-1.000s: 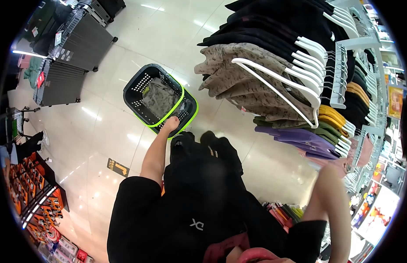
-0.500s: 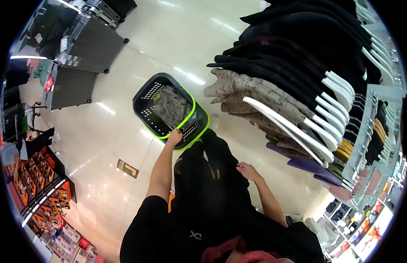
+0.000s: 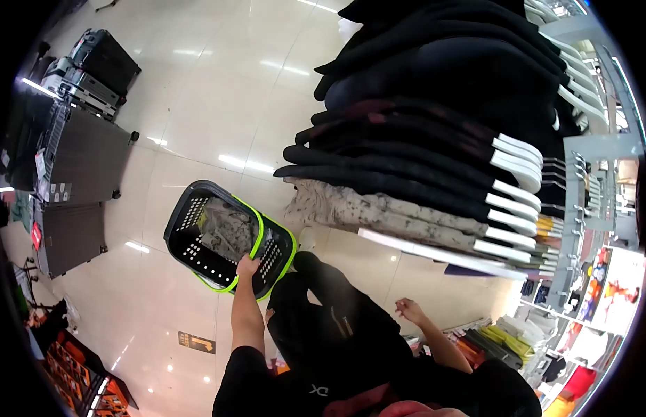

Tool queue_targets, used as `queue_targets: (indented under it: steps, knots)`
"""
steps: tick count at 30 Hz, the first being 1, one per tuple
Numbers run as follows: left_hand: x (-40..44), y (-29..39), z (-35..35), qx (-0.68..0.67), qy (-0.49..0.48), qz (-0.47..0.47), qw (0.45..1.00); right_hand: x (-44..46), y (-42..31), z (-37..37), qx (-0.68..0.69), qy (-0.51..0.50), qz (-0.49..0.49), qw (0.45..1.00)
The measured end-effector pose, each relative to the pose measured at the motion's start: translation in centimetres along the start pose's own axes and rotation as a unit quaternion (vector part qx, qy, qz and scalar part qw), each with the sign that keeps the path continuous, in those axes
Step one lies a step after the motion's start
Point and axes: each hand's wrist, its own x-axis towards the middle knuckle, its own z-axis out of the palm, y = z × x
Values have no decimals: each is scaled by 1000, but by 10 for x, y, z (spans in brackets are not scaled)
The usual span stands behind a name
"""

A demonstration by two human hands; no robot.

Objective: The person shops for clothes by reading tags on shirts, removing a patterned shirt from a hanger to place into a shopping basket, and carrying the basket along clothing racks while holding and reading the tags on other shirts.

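My left hand (image 3: pixel 247 266) is wrapped round the lime-green handle of a black shopping basket (image 3: pixel 186 247), which has perforated sides. Inside the basket lies a grey patterned garment (image 3: pixel 228 228), folded or bundled. Out to the right of my legs, my right hand (image 3: pixel 408 311) hangs in the air below the clothes rack, its fingers partly curled and nothing visible in them. Nearest to it on the rack are a bare white hanger (image 3: pixel 434 254) and grey-beige patterned garments (image 3: pixel 378 208), beside a row of black garments (image 3: pixel 434 83).
Dark suitcases (image 3: pixel 86 156) stand at the left. A metal rack rail (image 3: pixel 572 208) runs down the right side. Folded clothes (image 3: pixel 504 340) lie at the lower right, and an orange display (image 3: pixel 76 372) is at the lower left. A floor arrow sign (image 3: pixel 197 342) marks the tiles.
My right hand has come down from the rack side and hangs lower. The basket, still in my left hand, appears lower and further left as the view shifts.
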Motion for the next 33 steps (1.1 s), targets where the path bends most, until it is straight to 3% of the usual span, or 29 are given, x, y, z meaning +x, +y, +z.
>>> queue_targets:
  steps: [3, 6, 9, 14, 22, 33]
  knots:
    - [-34, 16, -51, 31, 71, 2, 997, 3, -39, 29, 15, -34, -69, 997]
    - [-57, 12, -121, 39, 110, 34, 993, 2, -70, 50, 14, -53, -76, 996]
    - [-58, 17, -181, 87, 68, 53, 992, 8, -80, 62, 32, -52, -77, 995]
    - [-67, 84, -215, 126, 82, 76, 986, 13, -92, 64, 46, -39, -87, 994]
    - [-7, 182, -294, 179, 93, 134, 970, 44, -102, 72, 138, -5, -75, 988]
    - [122, 315, -385, 262, 87, 274, 921, 54, -138, 106, 323, 24, 64, 944]
